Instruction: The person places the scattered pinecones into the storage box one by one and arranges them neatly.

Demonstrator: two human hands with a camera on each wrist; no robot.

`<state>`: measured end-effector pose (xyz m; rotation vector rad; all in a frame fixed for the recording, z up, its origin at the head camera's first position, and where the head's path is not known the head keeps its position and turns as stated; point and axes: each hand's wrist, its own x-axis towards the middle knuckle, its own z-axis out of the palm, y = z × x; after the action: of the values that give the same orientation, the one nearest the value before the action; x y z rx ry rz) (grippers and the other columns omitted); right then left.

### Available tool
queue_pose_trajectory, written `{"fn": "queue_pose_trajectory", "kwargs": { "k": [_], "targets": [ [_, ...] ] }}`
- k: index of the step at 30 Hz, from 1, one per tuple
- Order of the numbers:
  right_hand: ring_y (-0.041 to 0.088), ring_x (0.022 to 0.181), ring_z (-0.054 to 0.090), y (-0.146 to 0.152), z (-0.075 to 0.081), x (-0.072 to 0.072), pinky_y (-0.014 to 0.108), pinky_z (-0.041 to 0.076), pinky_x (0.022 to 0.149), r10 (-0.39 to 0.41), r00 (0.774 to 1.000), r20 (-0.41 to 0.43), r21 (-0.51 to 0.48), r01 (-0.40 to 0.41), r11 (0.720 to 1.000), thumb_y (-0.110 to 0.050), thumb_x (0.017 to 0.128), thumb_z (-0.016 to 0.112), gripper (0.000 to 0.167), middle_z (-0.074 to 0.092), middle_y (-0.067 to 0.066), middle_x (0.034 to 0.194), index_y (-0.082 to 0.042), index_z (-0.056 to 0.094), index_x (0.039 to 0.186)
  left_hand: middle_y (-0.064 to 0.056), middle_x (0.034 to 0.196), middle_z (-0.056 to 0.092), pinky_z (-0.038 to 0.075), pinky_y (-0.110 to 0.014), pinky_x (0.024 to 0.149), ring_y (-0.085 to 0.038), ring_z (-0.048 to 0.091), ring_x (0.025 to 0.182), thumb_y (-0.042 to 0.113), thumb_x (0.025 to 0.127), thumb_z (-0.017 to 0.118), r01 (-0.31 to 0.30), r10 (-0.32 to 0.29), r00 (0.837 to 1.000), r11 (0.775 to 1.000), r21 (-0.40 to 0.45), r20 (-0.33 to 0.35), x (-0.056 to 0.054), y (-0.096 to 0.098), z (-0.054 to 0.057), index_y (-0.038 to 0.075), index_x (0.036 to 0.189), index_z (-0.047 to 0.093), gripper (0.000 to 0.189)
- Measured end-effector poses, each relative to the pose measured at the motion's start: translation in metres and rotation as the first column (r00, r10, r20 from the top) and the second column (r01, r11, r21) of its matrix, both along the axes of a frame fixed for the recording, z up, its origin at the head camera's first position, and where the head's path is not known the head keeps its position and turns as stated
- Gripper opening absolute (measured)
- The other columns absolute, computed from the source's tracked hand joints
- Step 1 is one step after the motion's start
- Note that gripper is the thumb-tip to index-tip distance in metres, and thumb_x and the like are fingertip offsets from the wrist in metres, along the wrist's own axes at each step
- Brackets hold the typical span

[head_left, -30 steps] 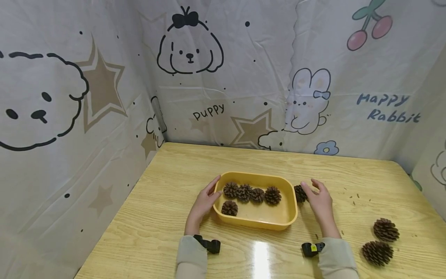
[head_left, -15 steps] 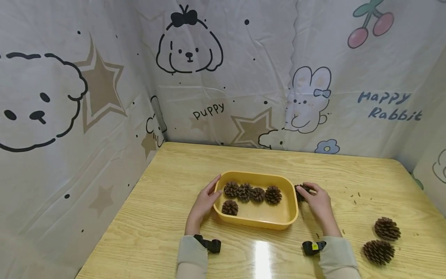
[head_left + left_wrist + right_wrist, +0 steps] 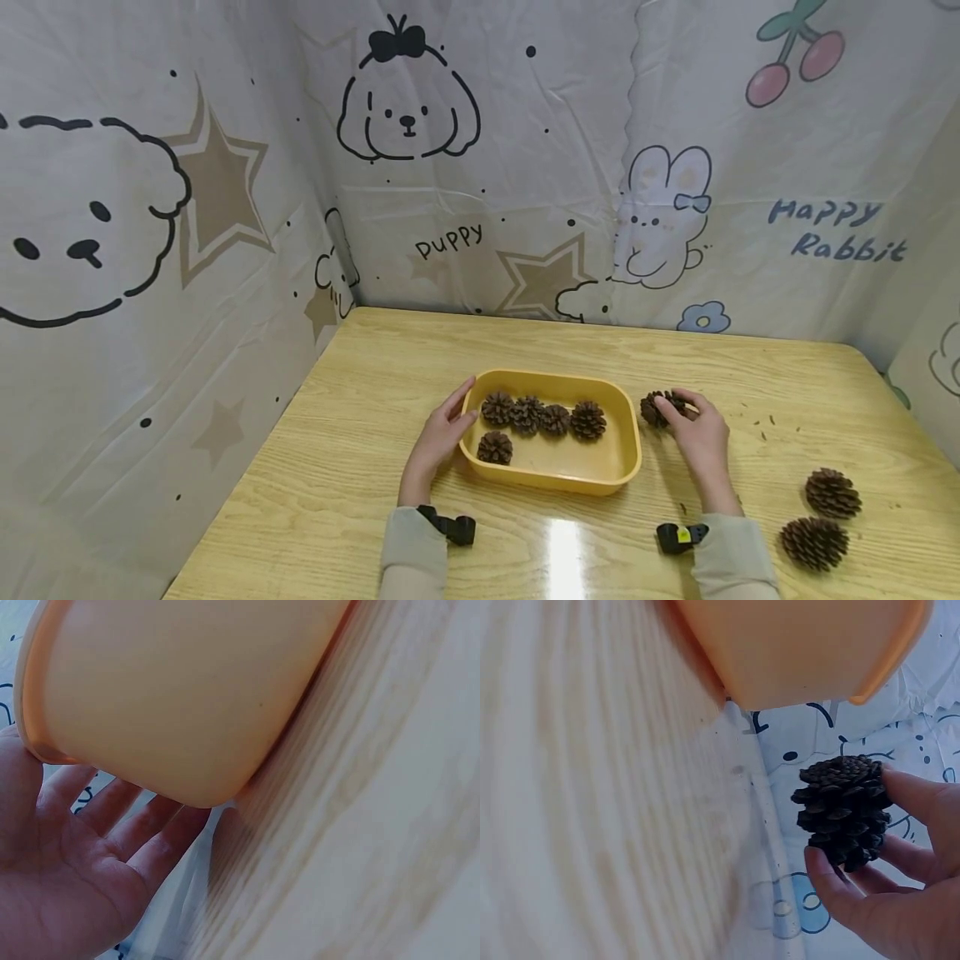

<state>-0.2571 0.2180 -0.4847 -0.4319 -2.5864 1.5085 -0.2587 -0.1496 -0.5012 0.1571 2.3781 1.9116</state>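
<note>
In the head view, my right hand [image 3: 701,433] grips a brown pine cone [image 3: 657,409] just right of the yellow plastic bin [image 3: 558,483]. The right wrist view shows the thumb and fingers around this pine cone [image 3: 844,810], its flat scaly end upward. My left hand [image 3: 438,433] holds the bin's left end, thumb at the rim. Seen from the left wrist, its fingers [image 3: 150,825] reach along the outside of the bin wall [image 3: 172,690]. Inside the bin, several pine cones [image 3: 527,414] line the far side, and one more pine cone [image 3: 495,447] lies near the front left.
Two larger pine cones, one [image 3: 832,493] behind the other [image 3: 814,543], lie at the right of the wooden table [image 3: 337,467]. Small brown scales [image 3: 763,436] are scattered beyond my right hand. A printed cloth [image 3: 480,167] hangs along the back and sides.
My right hand has closed on the pine cone beside the bin and shifted it slightly right, away from the bin wall. My left hand and the bin stay put.
</note>
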Motion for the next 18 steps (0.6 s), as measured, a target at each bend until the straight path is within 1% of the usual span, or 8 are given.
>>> {"fn": "queue_pose_trajectory", "kwargs": {
  "k": [2,7,11,12,13,15,17,18],
  "targets": [
    [0.044,0.137,0.042,-0.001,0.002,0.000,0.055,0.048,0.103,-0.025,0.999,-0.020,-0.002,0.025,1.000,-0.047,0.095,0.059,0.064,0.037,0.025,0.154,-0.006,0.048,0.143,-0.012,0.161,0.028,0.025,-0.052,0.122,-0.036,0.029,0.148,0.013,0.100,0.053,0.000,0.000,1.000,1.000,-0.005,0.004,0.000,0.000,0.000,0.019,0.154,0.035,0.057],
    [0.044,0.137,0.043,-0.003,0.005,0.000,0.055,0.048,0.103,-0.064,0.994,-0.089,-0.009,0.063,0.998,-0.044,0.094,0.060,0.062,0.039,0.025,0.152,-0.006,0.050,0.142,-0.012,0.161,0.028,0.034,-0.053,0.117,-0.037,0.031,0.147,0.014,0.101,0.052,0.004,-0.004,1.000,1.000,-0.013,0.009,0.000,0.000,-0.002,0.020,0.154,0.034,0.056],
    [0.044,0.135,0.045,-0.006,0.008,0.002,0.053,0.048,0.103,-0.078,0.987,-0.142,0.002,0.079,0.997,-0.040,0.095,0.062,0.059,0.042,0.025,0.149,-0.004,0.052,0.140,-0.014,0.161,0.029,0.034,-0.053,0.117,-0.038,0.031,0.146,0.015,0.101,0.052,0.008,-0.008,1.000,1.000,-0.011,0.005,0.000,-0.001,-0.002,0.020,0.154,0.034,0.056],
    [0.044,0.134,0.046,-0.007,0.009,0.002,0.046,0.052,0.102,-0.081,0.984,-0.156,0.010,0.083,0.996,-0.039,0.095,0.062,0.058,0.044,0.024,0.148,-0.004,0.053,0.139,-0.013,0.161,0.029,0.033,-0.052,0.118,-0.038,0.031,0.146,0.015,0.100,0.052,0.007,-0.007,1.000,1.000,-0.010,0.005,0.000,-0.001,-0.002,0.020,0.154,0.035,0.056],
    [0.044,0.133,0.047,-0.008,0.010,0.003,0.036,0.054,0.099,-0.081,0.982,-0.173,0.012,0.085,0.996,-0.038,0.094,0.063,0.057,0.045,0.024,0.146,-0.004,0.054,0.139,-0.013,0.161,0.029,0.032,-0.052,0.118,-0.038,0.031,0.147,0.015,0.100,0.053,0.006,-0.006,1.000,1.000,-0.008,0.001,0.000,-0.001,-0.002,0.020,0.154,0.035,0.056],
    [0.042,0.133,0.048,-0.011,0.013,0.004,0.014,0.054,0.090,-0.070,0.976,-0.204,0.005,0.072,0.997,-0.036,0.094,0.065,0.055,0.048,0.022,0.143,-0.004,0.055,0.137,-0.012,0.161,0.029,0.029,-0.052,0.120,-0.037,0.029,0.148,0.014,0.100,0.053,0.004,-0.004,1.000,1.000,-0.004,0.000,-0.001,-0.001,-0.002,0.019,0.153,0.035,0.057],
    [0.040,0.132,0.049,-0.016,0.016,0.006,-0.002,0.045,0.081,-0.039,0.970,-0.241,-0.005,0.039,0.999,-0.033,0.093,0.066,0.053,0.049,0.020,0.140,-0.004,0.056,0.136,-0.012,0.161,0.029,0.027,-0.051,0.121,-0.036,0.029,0.148,0.013,0.100,0.054,-0.001,0.001,1.000,1.000,0.000,-0.001,-0.001,-0.001,-0.003,0.019,0.153,0.036,0.057],
    [0.038,0.131,0.049,-0.018,0.017,0.007,-0.008,0.039,0.077,-0.018,0.966,-0.258,-0.007,0.017,1.000,-0.032,0.093,0.067,0.052,0.049,0.019,0.138,-0.003,0.056,0.135,-0.012,0.161,0.029,0.028,-0.052,0.121,-0.036,0.029,0.148,0.013,0.100,0.053,0.000,0.000,1.000,1.000,0.001,-0.002,-0.001,-0.001,-0.002,0.018,0.153,0.035,0.057]
  ]
}}
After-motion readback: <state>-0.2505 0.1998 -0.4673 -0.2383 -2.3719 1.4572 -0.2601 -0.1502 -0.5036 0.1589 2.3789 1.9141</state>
